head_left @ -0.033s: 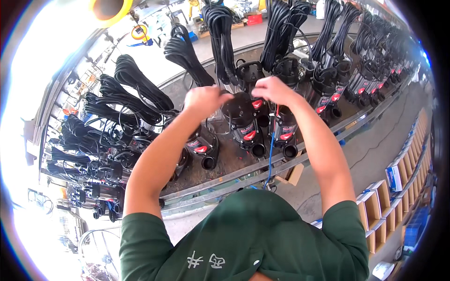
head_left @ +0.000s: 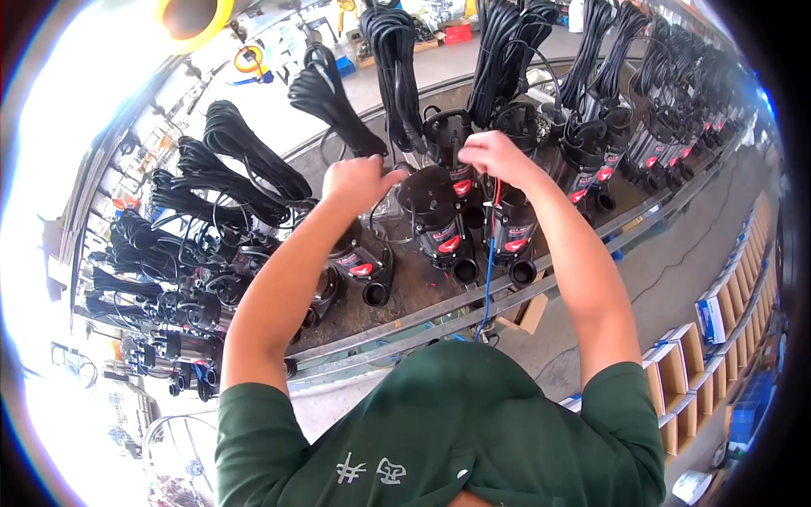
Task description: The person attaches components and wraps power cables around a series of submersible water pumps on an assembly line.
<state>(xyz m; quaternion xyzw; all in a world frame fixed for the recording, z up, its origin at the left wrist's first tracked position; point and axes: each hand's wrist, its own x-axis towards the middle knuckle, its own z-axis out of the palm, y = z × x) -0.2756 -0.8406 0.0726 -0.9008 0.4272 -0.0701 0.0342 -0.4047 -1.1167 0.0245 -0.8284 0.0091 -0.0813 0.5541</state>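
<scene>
A black and silver submersible pump [head_left: 432, 203] with a red label stands on the workbench between my hands. My left hand [head_left: 358, 182] is just left of its round top, thumb stretched toward the rim; its other fingers point down, mostly hidden. Right of the top, my right hand [head_left: 498, 159] is closed, fingers bent together, and whatever they hold is hidden. A thin red line [head_left: 497, 193] shows below that hand, and a blue hose [head_left: 488, 283] drops over the bench edge. Another pump [head_left: 512, 228] stands under my right hand; one more [head_left: 363, 262] is below my left wrist.
More pumps with bundled black cables [head_left: 393, 63] line the curved workbench [head_left: 397, 308] on both sides. Open cardboard boxes [head_left: 674, 372] stand at the lower right. A yellow ring-shaped object [head_left: 226, 19] hangs at the upper left.
My left hand has moved slightly left, its thumb farther from the pump's top. The pump's top has shifted slightly left. My right hand has dipped a little toward the left, fingers more bent.
</scene>
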